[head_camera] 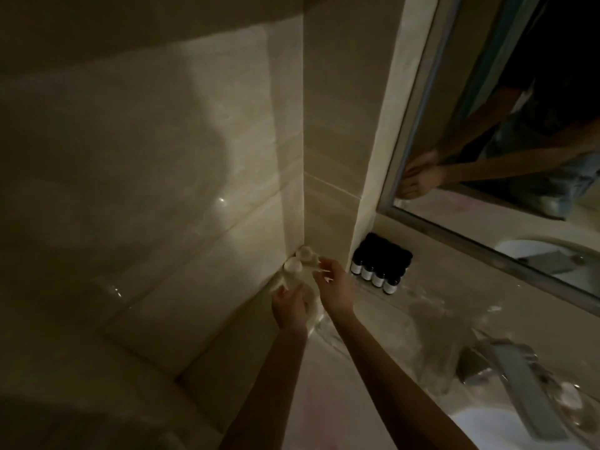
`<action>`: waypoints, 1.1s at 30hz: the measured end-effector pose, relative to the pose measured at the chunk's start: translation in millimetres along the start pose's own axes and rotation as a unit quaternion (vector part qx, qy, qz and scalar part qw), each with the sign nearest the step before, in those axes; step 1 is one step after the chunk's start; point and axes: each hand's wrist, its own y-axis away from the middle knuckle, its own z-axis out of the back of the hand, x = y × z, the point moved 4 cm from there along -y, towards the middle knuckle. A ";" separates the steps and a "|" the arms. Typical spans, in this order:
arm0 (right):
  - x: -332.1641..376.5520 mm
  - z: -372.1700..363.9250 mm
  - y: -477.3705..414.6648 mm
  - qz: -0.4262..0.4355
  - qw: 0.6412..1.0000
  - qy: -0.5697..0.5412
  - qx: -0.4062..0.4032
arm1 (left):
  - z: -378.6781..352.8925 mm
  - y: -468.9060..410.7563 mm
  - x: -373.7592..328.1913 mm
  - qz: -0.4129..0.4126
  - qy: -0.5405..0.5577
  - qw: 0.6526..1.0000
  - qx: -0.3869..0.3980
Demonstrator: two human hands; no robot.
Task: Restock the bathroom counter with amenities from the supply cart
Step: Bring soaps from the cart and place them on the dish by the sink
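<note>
Dim light. Left wall (156,177): large glossy beige tiles with thin grout lines and small glints, meeting a second tiled face at a vertical corner. In that corner, at counter level, stand two clear bottles (293,271), translucent plastic with round white caps, close together against the tiles. Left hand (289,306) is low on the nearer one, fingers curled round its lower body and holding it. Right hand (334,287) is just beside the caps with fingers spread loose and wide; whether the tips touch the plastic, cannot tell. Further right, on a ledge under the mirror (422,219), is a tight cluster of dark bottles (373,274) — small and cylindrical with black caps, the front row wearing white labels. Counter (438,303) is pale polished stone, streaky with reflections. The mirror has a brushed metal frame and reflects both forearms. Far right — an angular chrome faucet (519,378) over a white basin (487,430).
</note>
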 end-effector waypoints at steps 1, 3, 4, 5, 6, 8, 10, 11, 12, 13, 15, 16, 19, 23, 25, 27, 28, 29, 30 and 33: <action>-2.6 -7.9 -11.8 -0.024 1.000 -0.009 0.002 | -3.9 -10.5 -2.6 0.008 0.025 0.999 -0.020; -6.6 -21.4 -31.3 -0.071 0.996 -0.047 0.010 | -9.0 -28.6 -16.4 0.025 0.088 0.993 -0.075; -7.0 -27.1 -39.3 -0.076 0.995 -0.057 0.016 | -9.7 -37.3 -19.4 0.020 0.090 0.992 -0.090; -5.7 -31.6 -45.9 -0.066 0.996 -0.051 0.022 | -11.8 -42.5 -20.5 0.018 0.075 0.993 -0.084; -6.1 -35.7 -51.6 -0.057 0.997 -0.042 0.026 | -13.8 -44.6 -22.7 0.013 0.058 0.996 -0.066; -6.3 -40.0 -59.6 -0.054 0.998 -0.037 0.026 | -16.3 -49.8 -20.4 0.026 0.043 0.998 -0.024; -11.1 -43.3 -63.4 -0.064 0.997 -0.039 0.022 | -18.6 -59.3 -17.6 0.034 0.042 0.998 -0.034; -12.7 -44.2 -63.1 -0.069 0.997 -0.041 0.018 | -19.7 -62.0 -16.8 0.031 0.044 0.997 -0.053; -13.8 -44.9 -62.0 -0.071 0.996 -0.049 0.011 | -22.6 -64.5 -15.8 0.029 0.045 0.996 -0.073; -13.4 -45.5 -60.0 -0.073 0.996 -0.060 0.000 | -22.8 -65.8 -15.2 0.021 0.047 0.994 -0.093; -11.6 -47.0 -56.1 -0.083 0.992 -0.085 -0.029 | -24.0 -65.0 -13.2 0.013 0.048 0.991 -0.127; -11.1 -48.3 -55.1 -0.088 0.991 -0.092 -0.040 | -23.9 -64.2 -11.6 0.010 0.043 0.991 -0.125; -7.2 -51.6 -55.5 -0.092 0.990 -0.095 -0.043 | -21.4 -62.6 -8.9 -0.008 0.041 0.988 -0.146; -5.3 -49.4 -55.2 -0.113 0.989 -0.094 -0.028 | -19.5 -62.1 -11.9 -0.028 0.028 0.989 -0.144; -5.4 -47.5 -52.6 -0.127 0.986 -0.103 -0.021 | -20.8 -60.0 -14.0 -0.032 0.063 0.987 -0.146; -6.3 -44.5 -49.6 -0.140 0.982 -0.122 -0.023 | -20.1 -53.4 -17.5 -0.034 0.069 0.987 -0.143; -7.1 -42.3 -48.3 -0.141 0.981 -0.128 -0.024 | -18.3 -49.0 -18.5 -0.034 0.067 0.988 -0.136; -7.5 -39.2 -45.9 -0.139 0.981 -0.136 -0.024 | -16.8 -42.4 -19.5 -0.038 0.072 0.989 -0.127; -9.1 -35.3 -42.8 -0.138 0.980 -0.145 -0.020 | -14.4 -36.2 -18.7 -0.042 0.080 0.989 -0.118; -15.3 -15.7 -20.4 -0.137 0.969 -0.204 0.001 | -6.7 -8.3 -16.3 -0.041 0.116 0.990 -0.066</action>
